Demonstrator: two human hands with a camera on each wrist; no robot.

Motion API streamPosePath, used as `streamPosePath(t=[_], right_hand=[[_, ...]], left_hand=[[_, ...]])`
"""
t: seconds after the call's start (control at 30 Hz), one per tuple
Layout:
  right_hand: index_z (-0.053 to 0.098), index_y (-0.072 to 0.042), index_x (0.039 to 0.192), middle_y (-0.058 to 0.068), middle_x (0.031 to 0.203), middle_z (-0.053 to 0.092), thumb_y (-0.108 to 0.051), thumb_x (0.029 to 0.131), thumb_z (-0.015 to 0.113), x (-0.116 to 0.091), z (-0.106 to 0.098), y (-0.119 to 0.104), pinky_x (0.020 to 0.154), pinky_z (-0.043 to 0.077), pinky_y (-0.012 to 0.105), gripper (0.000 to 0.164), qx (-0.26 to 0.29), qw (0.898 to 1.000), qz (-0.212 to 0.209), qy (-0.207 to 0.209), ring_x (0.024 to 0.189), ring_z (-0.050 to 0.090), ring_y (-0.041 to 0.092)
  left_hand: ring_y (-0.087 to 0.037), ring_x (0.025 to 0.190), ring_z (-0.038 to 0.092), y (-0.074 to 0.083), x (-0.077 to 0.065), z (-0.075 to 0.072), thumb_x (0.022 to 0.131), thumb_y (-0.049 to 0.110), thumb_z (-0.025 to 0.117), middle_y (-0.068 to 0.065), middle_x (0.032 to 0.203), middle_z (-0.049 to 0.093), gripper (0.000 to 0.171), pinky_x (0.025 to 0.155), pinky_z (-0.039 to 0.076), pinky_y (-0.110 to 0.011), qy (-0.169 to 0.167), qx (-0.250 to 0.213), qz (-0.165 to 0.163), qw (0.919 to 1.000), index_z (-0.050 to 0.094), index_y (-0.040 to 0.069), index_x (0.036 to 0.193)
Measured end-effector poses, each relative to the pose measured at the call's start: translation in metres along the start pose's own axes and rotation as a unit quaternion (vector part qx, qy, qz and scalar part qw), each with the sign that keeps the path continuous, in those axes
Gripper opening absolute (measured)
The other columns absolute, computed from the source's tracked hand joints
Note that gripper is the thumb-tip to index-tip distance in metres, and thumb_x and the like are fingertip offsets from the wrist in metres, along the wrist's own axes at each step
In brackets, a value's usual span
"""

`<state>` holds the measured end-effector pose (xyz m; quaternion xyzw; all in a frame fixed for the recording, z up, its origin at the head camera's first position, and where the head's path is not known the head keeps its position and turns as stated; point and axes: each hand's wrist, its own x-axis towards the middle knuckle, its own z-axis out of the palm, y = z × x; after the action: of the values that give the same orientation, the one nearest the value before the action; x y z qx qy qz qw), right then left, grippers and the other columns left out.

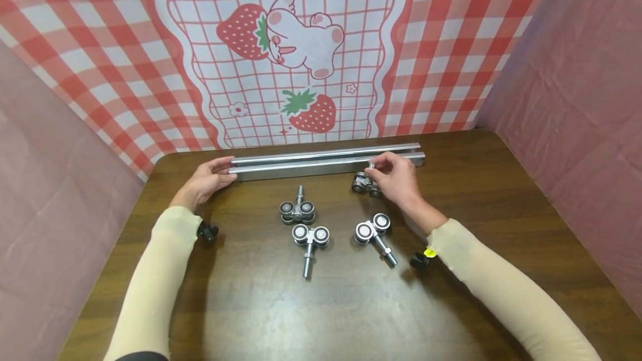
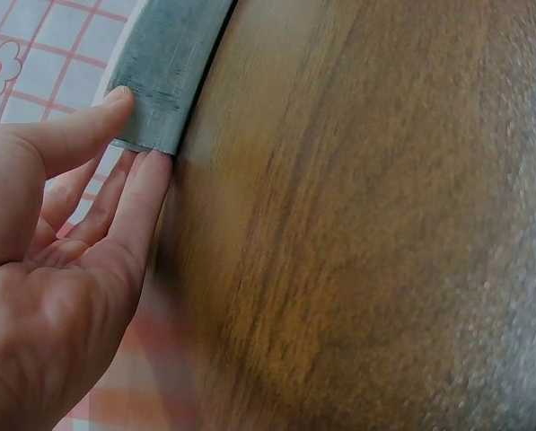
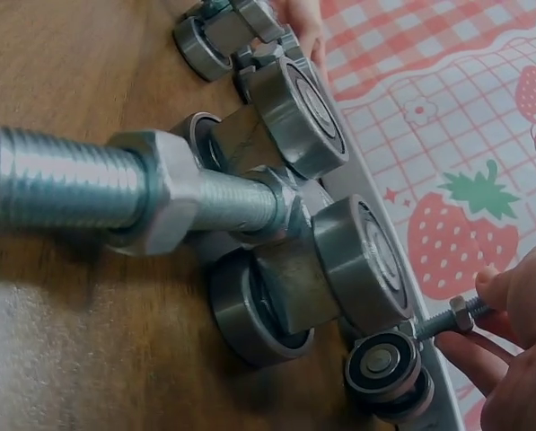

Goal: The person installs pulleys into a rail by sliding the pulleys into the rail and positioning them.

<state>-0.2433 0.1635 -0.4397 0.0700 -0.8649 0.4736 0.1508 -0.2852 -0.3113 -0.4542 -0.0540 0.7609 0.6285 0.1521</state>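
My left hand holds the left end of a slotted metal track. Its thumb lies along the near side while the other fingers reach around the end. Toward the track's right end, my right hand pinches the threaded bolt of a four-wheeled hanger roller, whose wheels hang just in front of the track. Three similar rollers lie on the table: one with its bolt pointing away, and two, at the middle and right, with bolts pointing toward me.
The brown wooden table carries everything. Behind the track rises a checked cloth with strawberry prints. Pink cloth hangs at both sides. Wrist cameras stick out below the sleeves, close to the tabletop.
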Motion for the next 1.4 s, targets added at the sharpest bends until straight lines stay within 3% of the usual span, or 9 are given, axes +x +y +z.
streamPosePath(t=[0.27, 0.5, 0.67, 0.97, 1.4], right_hand=[[0.081, 0.006, 0.112, 0.029, 0.106, 0.082, 0.000, 0.097, 0.086, 0.006, -0.008, -0.010, 0.074, 0.050, -0.001, 0.017, 0.012, 1.000, -0.018, 0.012, 0.084, 0.065, 0.002], [0.079, 0.009, 0.114, 0.032, 0.105, 0.081, 0.003, 0.098, 0.084, 0.008, -0.018, -0.012, 0.070, 0.055, -0.002, 0.018, 0.028, 0.999, -0.026, 0.024, 0.079, 0.060, -0.015], [0.079, 0.011, 0.114, 0.036, 0.104, 0.080, 0.005, 0.098, 0.082, 0.013, -0.030, -0.008, 0.066, 0.060, 0.001, 0.017, 0.045, 0.998, -0.028, 0.030, 0.075, 0.063, -0.019], [0.080, 0.010, 0.116, 0.034, 0.104, 0.079, 0.003, 0.098, 0.084, 0.021, -0.051, -0.001, 0.071, 0.054, -0.004, 0.019, 0.026, 0.997, -0.048, 0.056, 0.080, 0.060, -0.018], [0.081, 0.011, 0.112, 0.037, 0.100, 0.077, 0.005, 0.097, 0.084, 0.032, -0.070, 0.010, 0.065, 0.054, -0.002, 0.017, 0.041, 0.992, -0.062, 0.105, 0.070, 0.059, -0.020]], left_hand=[[0.007, 0.112, 0.058, -0.002, 0.001, 0.000, 0.112, -0.004, 0.060, -0.028, 0.184, 0.028, 0.076, 0.100, 0.063, -0.008, 0.000, 0.013, 0.000, 0.9999, 0.025, 0.005, 0.179], [0.008, 0.109, 0.059, -0.002, 0.001, -0.001, 0.112, -0.005, 0.060, -0.030, 0.183, 0.029, 0.076, 0.099, 0.063, -0.008, 0.003, 0.012, 0.000, 0.9999, 0.026, 0.004, 0.179], [0.008, 0.110, 0.058, -0.003, 0.001, 0.000, 0.112, -0.005, 0.060, -0.030, 0.182, 0.029, 0.076, 0.099, 0.063, -0.007, -0.004, 0.016, 0.007, 0.9998, 0.025, 0.003, 0.179], [0.005, 0.114, 0.057, -0.002, -0.001, 0.000, 0.112, -0.005, 0.059, -0.030, 0.183, 0.029, 0.076, 0.101, 0.063, -0.008, -0.009, 0.014, 0.005, 0.9999, 0.024, 0.004, 0.179], [0.003, 0.120, 0.056, -0.001, 0.000, -0.002, 0.112, -0.004, 0.060, -0.028, 0.183, 0.029, 0.075, 0.103, 0.063, -0.008, -0.008, 0.020, 0.008, 0.9997, 0.026, 0.004, 0.179]])
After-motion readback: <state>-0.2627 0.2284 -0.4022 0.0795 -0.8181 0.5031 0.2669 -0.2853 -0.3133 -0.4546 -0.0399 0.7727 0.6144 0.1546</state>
